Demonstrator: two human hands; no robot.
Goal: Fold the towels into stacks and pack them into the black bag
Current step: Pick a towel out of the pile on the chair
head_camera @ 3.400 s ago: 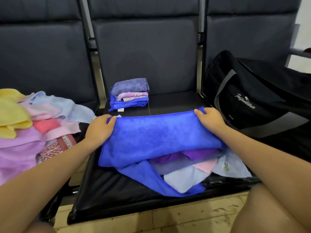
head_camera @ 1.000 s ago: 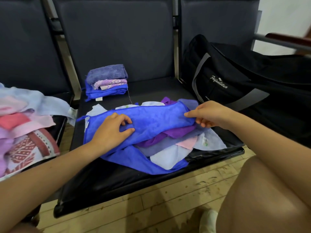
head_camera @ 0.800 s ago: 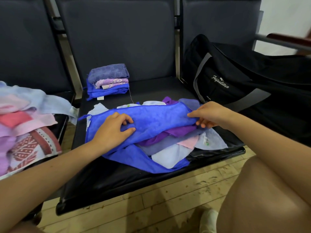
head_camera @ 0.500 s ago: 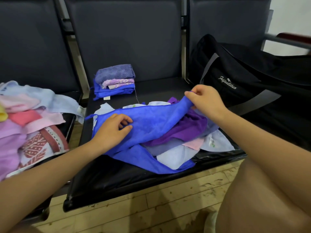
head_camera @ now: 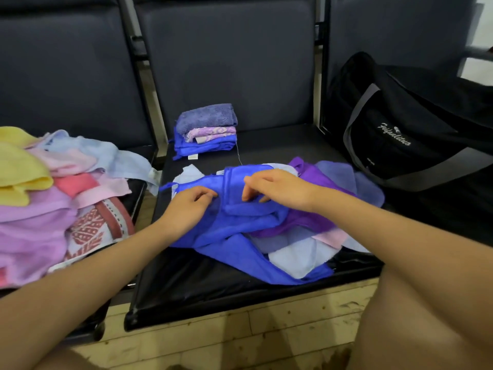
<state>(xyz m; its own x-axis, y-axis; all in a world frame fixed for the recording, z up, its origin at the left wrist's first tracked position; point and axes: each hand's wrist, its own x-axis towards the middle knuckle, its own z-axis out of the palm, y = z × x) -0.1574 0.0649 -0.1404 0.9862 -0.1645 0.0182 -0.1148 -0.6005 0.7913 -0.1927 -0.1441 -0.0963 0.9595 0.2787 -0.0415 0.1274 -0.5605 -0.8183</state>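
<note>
Both hands mid-fold: left hand [head_camera: 190, 202] fingers and right hand [head_camera: 277, 189] fingers pinch the blue towel [head_camera: 240, 222] lying under them on the seat [head_camera: 213, 289]; soft, light, floppy, so I'd grip corners or folded edge.

The bright blue towel [head_camera: 234, 225] under your fingers is soft, matt microfibre cloth with a fine nap. The folded grey-blue towel [head_camera: 206, 117] topping the small stack looks thicker and fuzzier. Your black padded bench [head_camera: 202, 287] has a smooth, slightly glossy leatherette seat and matt backrests on shiny metal uprights [head_camera: 153, 102]. The black duffel bag [head_camera: 405, 121] is matt woven fabric with grey webbing straps. The pale wooden floor [head_camera: 240, 335] looks scuffed and rough.
</note>
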